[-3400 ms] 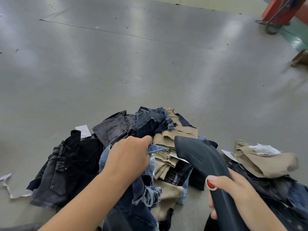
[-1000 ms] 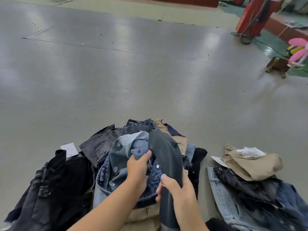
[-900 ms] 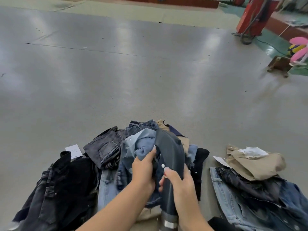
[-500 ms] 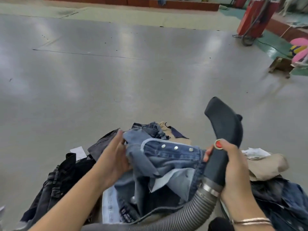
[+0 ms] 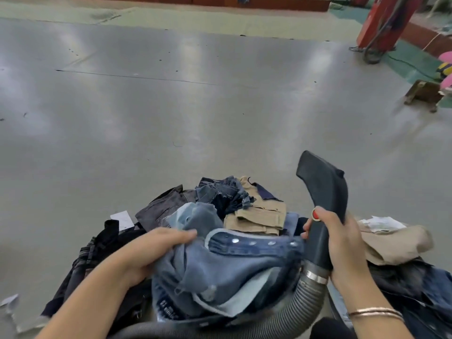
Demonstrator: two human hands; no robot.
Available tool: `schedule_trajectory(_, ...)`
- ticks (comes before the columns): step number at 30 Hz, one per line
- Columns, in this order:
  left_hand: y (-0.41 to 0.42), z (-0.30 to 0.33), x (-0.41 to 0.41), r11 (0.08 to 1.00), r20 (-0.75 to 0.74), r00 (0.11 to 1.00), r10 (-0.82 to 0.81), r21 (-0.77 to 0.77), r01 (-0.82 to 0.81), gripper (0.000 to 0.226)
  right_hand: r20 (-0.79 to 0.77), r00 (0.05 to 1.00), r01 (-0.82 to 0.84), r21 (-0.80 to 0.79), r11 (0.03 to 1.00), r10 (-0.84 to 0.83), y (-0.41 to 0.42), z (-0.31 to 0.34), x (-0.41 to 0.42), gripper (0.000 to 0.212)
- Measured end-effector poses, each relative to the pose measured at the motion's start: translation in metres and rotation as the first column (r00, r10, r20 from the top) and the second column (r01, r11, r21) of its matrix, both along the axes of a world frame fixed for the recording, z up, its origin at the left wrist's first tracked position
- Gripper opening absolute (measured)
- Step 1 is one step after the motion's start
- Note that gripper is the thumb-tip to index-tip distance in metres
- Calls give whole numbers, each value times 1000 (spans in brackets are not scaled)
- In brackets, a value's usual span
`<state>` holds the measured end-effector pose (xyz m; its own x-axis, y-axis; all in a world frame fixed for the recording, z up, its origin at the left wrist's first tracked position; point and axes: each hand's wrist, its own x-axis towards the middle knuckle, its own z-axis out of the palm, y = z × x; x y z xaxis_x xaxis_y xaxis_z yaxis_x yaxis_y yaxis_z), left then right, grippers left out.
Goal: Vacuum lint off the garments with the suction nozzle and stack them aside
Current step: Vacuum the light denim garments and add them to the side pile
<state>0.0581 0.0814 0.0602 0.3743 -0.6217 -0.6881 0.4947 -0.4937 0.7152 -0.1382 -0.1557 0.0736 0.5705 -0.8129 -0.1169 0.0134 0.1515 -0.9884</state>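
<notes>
Blue denim garment [image 5: 234, 260] held up for suction pass; nozzle raised clear.

Left hand [image 5: 151, 250] fingers [image 5: 181, 234] bunch the garment's near edge, probably to spread its snap placket toward the right. Right hand [image 5: 340, 243] fingers clench the suction nozzle [image 5: 322, 192] neck, mouth pointing up and away beyond them, hose [image 5: 293, 311] looping below. Finished stack [image 5: 396, 243] lies just right of the fingers.

A crumpled blue denim garment [image 5: 227, 270] with a row of metal snaps lies atop the heap of dark and khaki garments [image 5: 220, 206] on the grey floor. The black suction nozzle [image 5: 322, 194] stands upright just right of it, mouth tilted up-left, joined by a metal collar to a ribbed grey hose [image 5: 288, 311]. A smaller stack [image 5: 396, 245] lies at right.
</notes>
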Motion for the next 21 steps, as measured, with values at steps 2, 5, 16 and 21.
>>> schedule_trajectory(2, -5, -2, -3, 957, -175, 950, 259, -89, -277, 46, -20, 998, -53, 57, 997, 54, 10, 1, -2, 12)
schedule_trajectory(5, -11, -3, -15, 867, -354, 857, 374, -195, -459, 41, -30, 982, -183, 137, 974, 189, 30, 3, -1, 30)
schedule_trajectory(16, -25, -14, -53, 708, -38, 848, 529, -531, -466, 31, 28, 927, -374, 132, 918, 373, 66, 11, -2, 25)
schedule_trajectory(21, -24, -22, -45, 720, -44, 883, 467, -560, -409, 47, -114, 835, -540, 17, 842, 538, 73, 4, -15, 48)
